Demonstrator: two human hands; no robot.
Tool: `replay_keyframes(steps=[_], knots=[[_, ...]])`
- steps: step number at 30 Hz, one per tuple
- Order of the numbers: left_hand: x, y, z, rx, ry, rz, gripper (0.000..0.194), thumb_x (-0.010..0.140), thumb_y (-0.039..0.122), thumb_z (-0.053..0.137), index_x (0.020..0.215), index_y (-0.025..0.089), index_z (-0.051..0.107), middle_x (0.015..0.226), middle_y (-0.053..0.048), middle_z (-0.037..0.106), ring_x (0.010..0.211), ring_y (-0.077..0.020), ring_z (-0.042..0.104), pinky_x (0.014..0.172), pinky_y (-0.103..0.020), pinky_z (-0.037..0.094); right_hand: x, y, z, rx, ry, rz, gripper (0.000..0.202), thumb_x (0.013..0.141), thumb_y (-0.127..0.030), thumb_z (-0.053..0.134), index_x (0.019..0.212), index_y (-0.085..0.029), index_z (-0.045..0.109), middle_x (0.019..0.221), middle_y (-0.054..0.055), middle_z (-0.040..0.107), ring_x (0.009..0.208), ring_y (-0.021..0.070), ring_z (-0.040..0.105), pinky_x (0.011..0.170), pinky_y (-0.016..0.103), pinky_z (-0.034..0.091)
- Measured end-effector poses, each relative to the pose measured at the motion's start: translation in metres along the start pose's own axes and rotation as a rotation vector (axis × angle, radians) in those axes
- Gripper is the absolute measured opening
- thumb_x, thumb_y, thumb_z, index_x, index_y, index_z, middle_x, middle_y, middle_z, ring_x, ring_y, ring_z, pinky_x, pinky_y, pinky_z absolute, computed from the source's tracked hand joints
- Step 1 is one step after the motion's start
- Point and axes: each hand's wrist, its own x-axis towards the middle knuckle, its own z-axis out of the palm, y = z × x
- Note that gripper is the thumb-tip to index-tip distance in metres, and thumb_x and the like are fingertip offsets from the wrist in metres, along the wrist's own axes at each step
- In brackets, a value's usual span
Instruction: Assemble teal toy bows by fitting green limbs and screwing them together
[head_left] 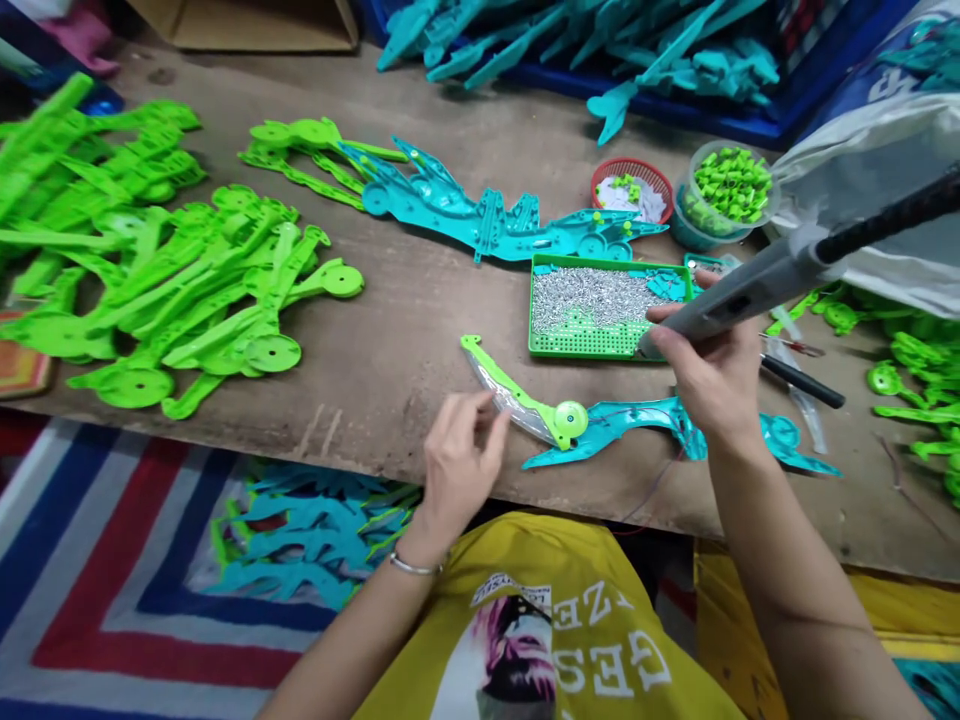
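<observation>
My right hand (716, 385) is closed around a grey electric screwdriver (739, 290), whose black cord runs off at the upper right. The driver's lower end is over the near right corner of a green tray (585, 350) of small metal screws. My left hand (465, 450), fingers curled, has thumb and forefinger at the silver edge of a curved green plastic part (514, 395). That part's round end overlaps the left end of a teal plastic piece (630, 425) lying along the table's near edge. My right hand and forearm hide some of the teal piece.
Green parts (187, 270) are heaped at left. An assembled teal piece (480, 215) lies beyond the tray. Behind are a red basket (645, 170), a tub of green bits (727, 190) and a blue crate (787, 120). A black-handled tool (802, 382) lies at right.
</observation>
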Motion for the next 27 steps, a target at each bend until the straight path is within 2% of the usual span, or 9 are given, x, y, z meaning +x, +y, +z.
replay_keyframes(steps=[3,6,9,13,19,23,27], knots=[[-0.019,0.019,0.01,0.029,-0.073,0.347,0.027,0.091,0.025,0.064,0.117,0.018,0.066,0.114,-0.013,0.07,0.112,-0.0256,0.064,0.098,-0.042,0.052,0.004,-0.009,0.004,-0.012,-0.017,-0.026,0.044,0.075,-0.026,0.067,0.117,-0.025,0.057,0.085,0.001,0.07,0.081,0.0209,0.067,0.077,0.041,0.056],[-0.034,0.029,0.026,0.118,-0.182,0.479,0.045,0.091,0.029,0.064,0.134,0.016,0.059,0.135,-0.016,0.063,0.131,-0.0303,0.055,0.112,-0.049,0.04,0.01,-0.009,0.013,0.004,0.034,-0.048,0.029,0.077,-0.035,0.067,0.104,-0.024,0.063,0.073,-0.001,0.063,0.067,0.0183,0.063,0.066,0.036,0.054],[-0.042,0.029,0.04,0.196,-0.207,0.471,0.051,0.093,0.028,0.061,0.141,0.014,0.053,0.139,-0.015,0.062,0.134,-0.0292,0.053,0.117,-0.049,0.034,0.016,0.001,0.028,0.03,0.097,-0.056,0.031,0.079,-0.049,0.068,0.097,-0.025,0.063,0.063,-0.003,0.056,0.059,0.0176,0.06,0.063,0.036,0.054],[-0.045,0.024,0.049,0.247,-0.135,0.473,0.044,0.096,0.015,0.055,0.14,0.015,0.055,0.137,-0.012,0.065,0.131,-0.0258,0.056,0.115,-0.046,0.036,0.025,0.017,0.048,0.095,0.114,-0.092,0.038,0.081,-0.059,0.063,0.098,-0.025,0.061,0.06,-0.003,0.052,0.055,0.0179,0.059,0.062,0.037,0.054],[-0.045,0.025,0.049,0.244,-0.108,0.467,0.04,0.098,0.007,0.045,0.135,0.013,0.059,0.135,-0.009,0.066,0.125,-0.0232,0.059,0.111,-0.04,0.041,0.035,0.029,0.066,0.135,0.138,-0.069,0.035,0.078,-0.054,0.064,0.097,-0.025,0.057,0.06,-0.004,0.051,0.054,0.0172,0.058,0.062,0.036,0.053],[-0.044,0.025,0.049,0.225,-0.109,0.459,0.039,0.098,0.008,0.044,0.134,0.012,0.06,0.134,-0.009,0.067,0.123,-0.0237,0.059,0.111,-0.041,0.04,0.039,0.033,0.069,0.093,0.154,-0.041,0.035,0.078,-0.054,0.062,0.096,-0.025,0.054,0.06,-0.005,0.051,0.053,0.0172,0.058,0.061,0.036,0.053],[-0.045,0.024,0.05,0.209,-0.104,0.457,0.04,0.098,0.007,0.044,0.134,0.012,0.06,0.134,-0.008,0.067,0.124,-0.0233,0.059,0.111,-0.041,0.04,0.04,0.034,0.071,0.15,0.158,-0.061,0.031,0.076,-0.046,0.065,0.094,-0.025,0.053,0.058,-0.006,0.052,0.051,0.0163,0.057,0.058,0.035,0.052]])
